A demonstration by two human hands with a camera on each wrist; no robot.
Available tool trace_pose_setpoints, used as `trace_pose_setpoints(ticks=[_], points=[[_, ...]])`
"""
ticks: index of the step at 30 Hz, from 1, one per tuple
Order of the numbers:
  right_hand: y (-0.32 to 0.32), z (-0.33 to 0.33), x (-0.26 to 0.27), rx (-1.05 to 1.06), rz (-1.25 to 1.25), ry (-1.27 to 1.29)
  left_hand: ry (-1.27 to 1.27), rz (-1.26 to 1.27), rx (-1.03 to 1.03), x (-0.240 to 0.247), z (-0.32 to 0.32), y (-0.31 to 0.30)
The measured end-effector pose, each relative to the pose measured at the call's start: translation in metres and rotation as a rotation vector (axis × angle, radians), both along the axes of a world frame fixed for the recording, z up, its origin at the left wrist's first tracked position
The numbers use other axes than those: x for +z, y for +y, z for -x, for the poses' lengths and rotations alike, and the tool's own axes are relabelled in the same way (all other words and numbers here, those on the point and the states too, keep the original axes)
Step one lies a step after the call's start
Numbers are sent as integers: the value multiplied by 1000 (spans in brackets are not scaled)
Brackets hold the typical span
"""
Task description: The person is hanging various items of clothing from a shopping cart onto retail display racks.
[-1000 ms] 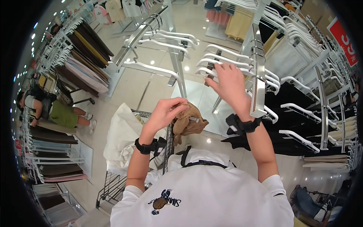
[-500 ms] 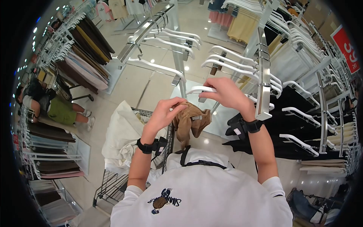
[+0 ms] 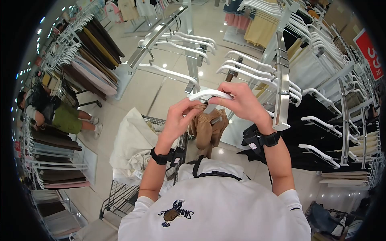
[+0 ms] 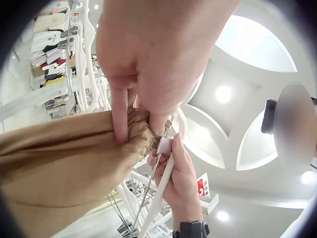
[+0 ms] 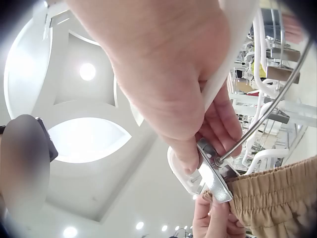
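Note:
The left hand [image 3: 177, 118] pinches the gathered elastic waistband of a brown garment [image 3: 204, 134], which hangs down beneath it. In the right hand [image 3: 244, 103] is a white clip hanger [image 3: 203, 94], held by one end. The right thumb presses on its metal clip [image 5: 213, 173], with the other fingers behind it. Right at the clip's edge is the waistband [image 5: 275, 196], with the left fingertips just below. A thin metal rod [image 5: 272, 109] runs from the clip along the hanger. How far the cloth sits inside the clip I cannot tell.
White hangers hang from a metal rack arm [image 3: 282, 80] at right and another arm [image 3: 157, 36] at left. White garments [image 3: 132, 140] are heaped on a wire cart [image 3: 120, 197] at left. Black garments [image 3: 305, 148] hang at right. Another person [image 3: 60, 108] stands far left.
The right hand has taken hold of a white hanger at the right rack arm and brought it left to the brown garment. The left hand has shifted slightly right, keeping the waistband.

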State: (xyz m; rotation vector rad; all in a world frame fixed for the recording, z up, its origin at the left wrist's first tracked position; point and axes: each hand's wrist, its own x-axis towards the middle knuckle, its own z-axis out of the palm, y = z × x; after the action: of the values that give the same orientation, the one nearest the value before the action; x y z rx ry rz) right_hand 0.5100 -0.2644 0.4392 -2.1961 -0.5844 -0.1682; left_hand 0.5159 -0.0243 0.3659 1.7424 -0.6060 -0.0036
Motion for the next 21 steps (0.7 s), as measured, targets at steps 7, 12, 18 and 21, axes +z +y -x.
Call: trace_pose_setpoints(ticks=[7,12,18,21], points=[[4,3,4,5,-113,-8,175,171,51,-13,-2,-7],[5,2,7,-24,-96,-28,193,351,24,-5,4,-19],[5,1,-1,-18,-115,20,229,357,22,-11,1,-19],[11,12,-10,-169,-81,-406,226,336,26,-14,-2,-19]])
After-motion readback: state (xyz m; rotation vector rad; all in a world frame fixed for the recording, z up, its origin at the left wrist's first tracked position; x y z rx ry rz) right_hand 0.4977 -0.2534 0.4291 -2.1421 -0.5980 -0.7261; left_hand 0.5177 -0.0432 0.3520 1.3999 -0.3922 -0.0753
